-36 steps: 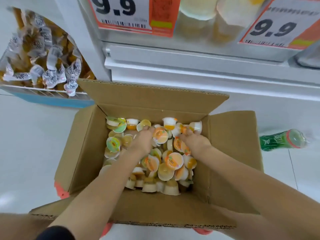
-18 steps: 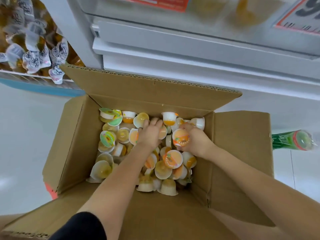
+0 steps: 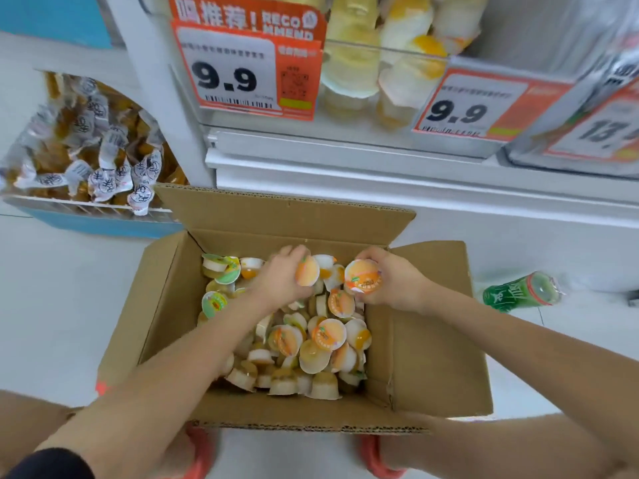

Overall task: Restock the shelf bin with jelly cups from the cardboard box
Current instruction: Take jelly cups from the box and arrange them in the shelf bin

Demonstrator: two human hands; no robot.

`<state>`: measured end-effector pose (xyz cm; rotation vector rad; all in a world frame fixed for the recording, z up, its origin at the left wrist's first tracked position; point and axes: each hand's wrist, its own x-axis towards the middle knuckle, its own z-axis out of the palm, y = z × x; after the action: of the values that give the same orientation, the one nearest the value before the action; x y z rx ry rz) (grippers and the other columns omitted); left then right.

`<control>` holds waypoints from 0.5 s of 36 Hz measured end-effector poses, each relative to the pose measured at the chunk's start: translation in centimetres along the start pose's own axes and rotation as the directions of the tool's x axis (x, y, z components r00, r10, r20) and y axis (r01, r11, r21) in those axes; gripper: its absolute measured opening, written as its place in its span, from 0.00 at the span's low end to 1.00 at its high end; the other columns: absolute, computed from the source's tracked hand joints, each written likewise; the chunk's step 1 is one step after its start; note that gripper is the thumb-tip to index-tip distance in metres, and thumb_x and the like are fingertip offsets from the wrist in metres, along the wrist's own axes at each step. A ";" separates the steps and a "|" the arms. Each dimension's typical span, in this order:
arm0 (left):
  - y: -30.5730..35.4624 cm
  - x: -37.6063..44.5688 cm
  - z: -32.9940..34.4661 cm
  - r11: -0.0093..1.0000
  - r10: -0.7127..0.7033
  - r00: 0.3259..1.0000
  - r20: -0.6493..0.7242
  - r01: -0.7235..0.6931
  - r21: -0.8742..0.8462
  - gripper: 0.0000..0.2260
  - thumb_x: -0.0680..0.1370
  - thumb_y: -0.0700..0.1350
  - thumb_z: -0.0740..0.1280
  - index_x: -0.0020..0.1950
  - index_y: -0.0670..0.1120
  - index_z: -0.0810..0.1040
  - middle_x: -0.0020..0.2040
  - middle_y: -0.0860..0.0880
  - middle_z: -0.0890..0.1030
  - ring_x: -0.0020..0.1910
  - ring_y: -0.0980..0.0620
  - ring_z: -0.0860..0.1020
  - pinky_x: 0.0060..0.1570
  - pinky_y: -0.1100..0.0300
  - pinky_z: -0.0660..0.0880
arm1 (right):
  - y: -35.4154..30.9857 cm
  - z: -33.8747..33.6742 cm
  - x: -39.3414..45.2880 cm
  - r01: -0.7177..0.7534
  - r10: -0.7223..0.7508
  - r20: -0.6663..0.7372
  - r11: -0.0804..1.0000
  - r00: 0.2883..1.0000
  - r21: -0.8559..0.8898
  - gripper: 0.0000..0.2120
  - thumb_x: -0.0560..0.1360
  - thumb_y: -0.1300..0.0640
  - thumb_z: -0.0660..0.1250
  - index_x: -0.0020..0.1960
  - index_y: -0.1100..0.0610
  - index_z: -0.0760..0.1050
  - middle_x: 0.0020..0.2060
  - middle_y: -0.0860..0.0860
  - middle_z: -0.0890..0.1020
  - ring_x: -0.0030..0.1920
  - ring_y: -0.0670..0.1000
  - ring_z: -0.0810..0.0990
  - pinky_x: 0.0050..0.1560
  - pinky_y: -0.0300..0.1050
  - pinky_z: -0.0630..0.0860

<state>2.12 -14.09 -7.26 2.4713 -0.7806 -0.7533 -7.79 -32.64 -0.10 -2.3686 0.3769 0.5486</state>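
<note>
Left hand (image 3: pixel 281 276) and right hand (image 3: pixel 390 283), at frame centre, each gripped an orange-lidded jelly cup (image 3: pixel 363 276) above the cardboard box (image 3: pixel 428 326) of loose cups. Upper-frame shelf bin (image 3: pixel 349 69) tags (image 3: pixel 238 79) read "9.9" and "RECOMMEND".

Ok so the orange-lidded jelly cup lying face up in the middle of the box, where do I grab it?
Probably come from above and pinch the orange-lidded jelly cup across its round rim. Its flat foil lid faces up and neighbouring cups crowd its tapered sides, so the rim is the freest grip inside the cardboard box.
</note>
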 end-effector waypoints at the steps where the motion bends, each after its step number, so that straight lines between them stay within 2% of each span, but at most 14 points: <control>1: 0.6 -0.7 -1.6 1.000 0.014 1.000 -0.018 -0.014 -0.018 0.29 0.63 0.52 0.72 0.62 0.48 0.71 0.55 0.45 0.74 0.55 0.42 0.73 0.51 0.52 0.72 | -0.9 -0.9 -0.5 0.019 -0.020 -0.012 1.000 1.000 -0.014 0.31 0.66 0.54 0.77 0.64 0.54 0.67 0.54 0.51 0.77 0.53 0.51 0.77 0.50 0.43 0.75; 3: 2.0 -2.2 -4.9 0.999 0.054 0.998 -0.035 -0.054 -0.003 0.30 0.60 0.54 0.71 0.62 0.49 0.73 0.54 0.46 0.76 0.55 0.44 0.73 0.52 0.55 0.71 | -2.8 -2.7 -1.8 0.054 -0.054 -0.037 0.999 0.998 -0.007 0.32 0.67 0.56 0.76 0.66 0.55 0.64 0.54 0.52 0.77 0.52 0.52 0.77 0.49 0.45 0.76; 5: 4.0 -4.2 -8.5 0.994 0.106 0.994 -0.026 -0.106 0.019 0.33 0.61 0.57 0.69 0.64 0.49 0.73 0.58 0.47 0.77 0.58 0.46 0.73 0.55 0.58 0.70 | -4.7 -4.3 -3.4 0.087 -0.085 -0.081 0.996 0.993 0.020 0.33 0.68 0.57 0.75 0.66 0.55 0.61 0.55 0.52 0.77 0.50 0.51 0.77 0.47 0.42 0.76; 7: 6.3 -6.7 -11.9 0.991 0.133 0.991 0.007 -0.133 0.014 0.32 0.64 0.58 0.71 0.67 0.51 0.72 0.63 0.51 0.76 0.61 0.51 0.73 0.57 0.60 0.69 | -6.7 -5.8 -5.0 0.133 -0.126 -0.137 0.990 0.983 0.040 0.29 0.67 0.56 0.76 0.61 0.55 0.63 0.50 0.52 0.79 0.45 0.48 0.78 0.39 0.34 0.73; 9: 8.1 -9.1 -14.9 0.984 0.166 0.986 0.012 -0.165 -0.065 0.29 0.68 0.51 0.75 0.67 0.54 0.72 0.63 0.55 0.75 0.60 0.56 0.74 0.58 0.61 0.72 | -8.6 -7.1 -6.8 0.170 -0.153 -0.178 0.982 0.972 0.085 0.26 0.66 0.56 0.77 0.56 0.54 0.65 0.44 0.51 0.80 0.39 0.45 0.78 0.33 0.31 0.72; 10: 8.8 -10.2 -16.1 0.976 0.188 0.982 -0.007 -0.187 -0.114 0.28 0.68 0.47 0.75 0.66 0.55 0.71 0.62 0.56 0.75 0.57 0.56 0.76 0.56 0.58 0.75 | -9.4 -7.6 -7.7 0.194 -0.167 -0.193 0.973 0.967 0.127 0.26 0.64 0.56 0.78 0.56 0.54 0.67 0.44 0.50 0.80 0.40 0.47 0.78 0.35 0.32 0.73; 12: 9.6 -12.2 -17.8 0.954 0.201 0.978 -0.057 -0.208 -0.217 0.30 0.67 0.42 0.76 0.64 0.57 0.69 0.58 0.57 0.75 0.53 0.52 0.79 0.51 0.51 0.78 | -10.8 -8.4 -9.4 0.249 -0.196 -0.237 0.944 0.952 0.218 0.28 0.62 0.55 0.80 0.57 0.53 0.71 0.47 0.51 0.80 0.45 0.51 0.80 0.45 0.40 0.76; 13: 9.8 -12.9 -18.3 0.940 0.196 0.978 -0.075 -0.209 -0.269 0.31 0.67 0.41 0.76 0.64 0.58 0.68 0.58 0.57 0.75 0.52 0.51 0.80 0.48 0.49 0.78 | -11.4 -8.6 -10.1 0.276 -0.206 -0.269 0.927 0.941 0.255 0.28 0.61 0.55 0.80 0.57 0.52 0.72 0.49 0.50 0.79 0.47 0.52 0.79 0.47 0.40 0.75; 15: 10.0 -14.2 -18.9 0.919 0.186 0.975 -0.120 -0.216 -0.331 0.34 0.63 0.44 0.79 0.62 0.59 0.66 0.57 0.58 0.75 0.50 0.55 0.80 0.47 0.52 0.79 | -12.4 -9.1 -11.1 0.334 -0.234 -0.323 0.893 0.917 0.302 0.27 0.62 0.55 0.80 0.58 0.50 0.74 0.49 0.48 0.78 0.48 0.50 0.78 0.46 0.37 0.74; 18: 10.3 -14.9 -19.5 0.916 0.171 0.955 -0.244 -0.245 -0.317 0.35 0.52 0.60 0.78 0.54 0.59 0.67 0.52 0.60 0.78 0.49 0.61 0.79 0.49 0.57 0.79 | -13.4 -10.1 -11.5 0.372 -0.269 -0.318 0.867 0.909 0.331 0.27 0.63 0.54 0.79 0.60 0.48 0.74 0.49 0.47 0.75 0.51 0.48 0.80 0.47 0.36 0.76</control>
<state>-0.31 -7.82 18.50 2.0716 -0.7469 -0.4891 -9.51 -28.15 19.65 -2.0549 0.1722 -0.0061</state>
